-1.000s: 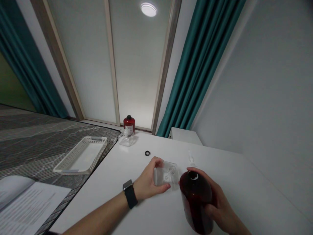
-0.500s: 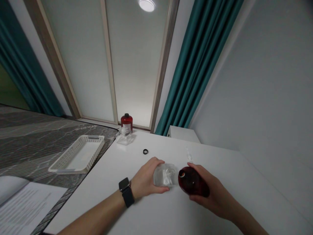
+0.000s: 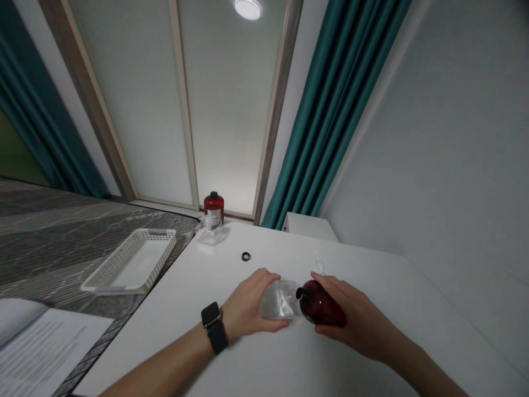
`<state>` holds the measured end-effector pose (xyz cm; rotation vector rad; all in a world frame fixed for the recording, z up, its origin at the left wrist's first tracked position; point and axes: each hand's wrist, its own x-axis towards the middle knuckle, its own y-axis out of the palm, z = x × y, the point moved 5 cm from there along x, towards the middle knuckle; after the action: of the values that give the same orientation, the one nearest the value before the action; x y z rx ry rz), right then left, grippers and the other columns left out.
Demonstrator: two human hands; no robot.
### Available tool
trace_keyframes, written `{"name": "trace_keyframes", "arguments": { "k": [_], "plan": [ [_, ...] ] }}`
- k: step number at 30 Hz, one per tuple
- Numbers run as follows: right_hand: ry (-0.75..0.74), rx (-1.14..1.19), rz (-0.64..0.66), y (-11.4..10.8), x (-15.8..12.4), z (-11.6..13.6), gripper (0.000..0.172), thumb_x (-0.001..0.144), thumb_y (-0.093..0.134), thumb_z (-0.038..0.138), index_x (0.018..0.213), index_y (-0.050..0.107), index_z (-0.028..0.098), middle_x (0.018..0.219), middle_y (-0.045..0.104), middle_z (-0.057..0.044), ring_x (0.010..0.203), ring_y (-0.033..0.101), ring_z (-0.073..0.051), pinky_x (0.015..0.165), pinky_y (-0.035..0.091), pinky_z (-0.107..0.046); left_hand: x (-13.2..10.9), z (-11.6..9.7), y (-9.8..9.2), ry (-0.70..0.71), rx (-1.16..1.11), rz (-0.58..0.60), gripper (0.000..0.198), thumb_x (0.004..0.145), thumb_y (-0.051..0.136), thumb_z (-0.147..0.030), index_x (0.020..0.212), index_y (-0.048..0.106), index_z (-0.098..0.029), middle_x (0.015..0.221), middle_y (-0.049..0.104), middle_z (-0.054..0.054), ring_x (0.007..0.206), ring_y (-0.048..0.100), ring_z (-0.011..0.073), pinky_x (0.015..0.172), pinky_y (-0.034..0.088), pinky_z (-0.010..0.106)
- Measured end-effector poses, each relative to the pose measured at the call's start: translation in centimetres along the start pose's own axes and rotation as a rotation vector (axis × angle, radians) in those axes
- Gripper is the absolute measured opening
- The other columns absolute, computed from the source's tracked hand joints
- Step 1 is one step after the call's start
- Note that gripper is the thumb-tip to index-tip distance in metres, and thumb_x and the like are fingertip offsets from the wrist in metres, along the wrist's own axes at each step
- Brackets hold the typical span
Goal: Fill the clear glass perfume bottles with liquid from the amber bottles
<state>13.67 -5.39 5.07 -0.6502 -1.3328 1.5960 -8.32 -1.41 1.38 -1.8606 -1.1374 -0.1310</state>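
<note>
My left hand point(image 3: 254, 303), with a dark watch at the wrist, grips a clear bottle point(image 3: 278, 300) low over the white table. In my right hand point(image 3: 351, 314) is a dark red bottle point(image 3: 321, 304), tilted to the left. Its uncapped dark neck is close to the clear bottle's top; whether they touch I cannot tell. A clear, slender piece point(image 3: 319, 262), perhaps a pump top, lies just beyond my right hand. Further back on the table is a small black ring point(image 3: 246, 256).
At the table's point(image 3: 264, 364) far left corner stand another red bottle point(image 3: 214, 205) with a black cap and a clear bottle point(image 3: 210, 234). Left of them are a white perforated basket point(image 3: 159, 258) and an open booklet point(image 3: 53, 347) on a grey patterned surface. A white cabinet point(image 3: 312, 227) stands behind the table.
The red bottle has tipped further left, bringing its neck nearer to the clear bottle. My left hand has barely moved and keeps its grip.
</note>
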Motion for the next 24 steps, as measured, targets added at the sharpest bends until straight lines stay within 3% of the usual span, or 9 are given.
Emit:
{"name": "trace_keyframes", "arguments": {
  "k": [12,24],
  "plan": [
    [-0.091,-0.136,-0.005,-1.8,0.6,1.5,0.085,0.071,0.080,0.027,0.146,0.041,0.025,0.129,0.067,-0.014,0.109,0.067,-0.033,0.089,0.056,-0.049,0.2,-0.4,0.4,-0.091,-0.059,0.032,0.072,0.063,0.087,-0.034,0.121,0.049,-0.019,0.107,0.061,0.008,0.099,0.061,0.0279,0.086,0.052,0.041],
    [-0.170,-0.225,-0.027,-2.6,0.7,2.0,0.082,0.074,0.079,0.031,0.146,0.040,0.023,0.127,0.068,-0.014,0.108,0.067,-0.033,0.088,0.056,-0.051,0.2,-0.5,0.4,-0.123,-0.105,0.011,0.068,0.061,0.087,-0.031,0.118,0.050,-0.018,0.104,0.060,0.006,0.096,0.060,0.0259,0.083,0.050,0.038]
  ]
}}
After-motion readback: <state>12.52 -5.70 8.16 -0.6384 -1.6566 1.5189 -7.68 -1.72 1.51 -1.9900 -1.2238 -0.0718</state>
